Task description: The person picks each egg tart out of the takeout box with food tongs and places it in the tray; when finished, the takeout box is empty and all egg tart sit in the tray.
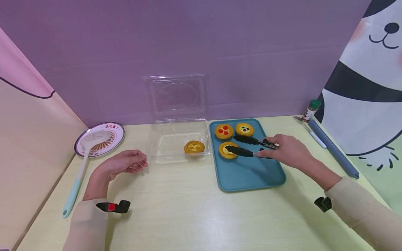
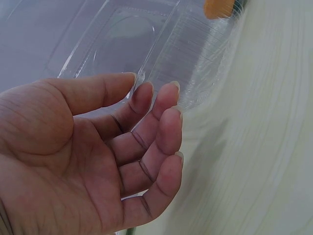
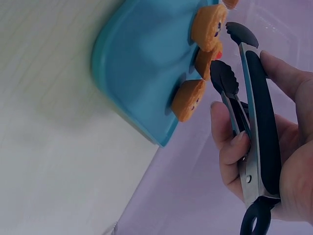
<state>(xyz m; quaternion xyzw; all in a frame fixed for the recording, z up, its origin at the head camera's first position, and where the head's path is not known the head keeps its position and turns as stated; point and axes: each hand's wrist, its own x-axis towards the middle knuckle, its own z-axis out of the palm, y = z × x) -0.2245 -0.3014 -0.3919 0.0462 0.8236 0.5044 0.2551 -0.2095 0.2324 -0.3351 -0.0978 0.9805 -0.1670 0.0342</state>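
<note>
My right hand (image 1: 290,150) grips black-and-silver tongs (image 3: 264,117), their arms spread apart above a blue tray (image 1: 251,177). On the tray sit three small tarts: one with red dots (image 1: 224,131), one with dark blue dots (image 1: 244,129) and a pale-centred one (image 1: 227,150). In the head view a tong tip overlaps the pale-centred tart; contact is unclear. A yellow-topped tart (image 1: 194,146) lies at the front right of a clear plastic box (image 1: 166,139), whose lid (image 1: 176,96) stands raised. Loosely curled and holding nothing, my left hand (image 1: 124,164) hovers beside the box's left side.
At the left, a white slotted turner (image 1: 94,137) with a mint handle leans on a patterned plate (image 1: 114,134). Along the right edge lie a blue-grey bar (image 1: 334,150) and a thin white-handled tool (image 1: 317,138), near a green-capped jar (image 1: 311,111). A purple backdrop (image 1: 251,62) rises behind.
</note>
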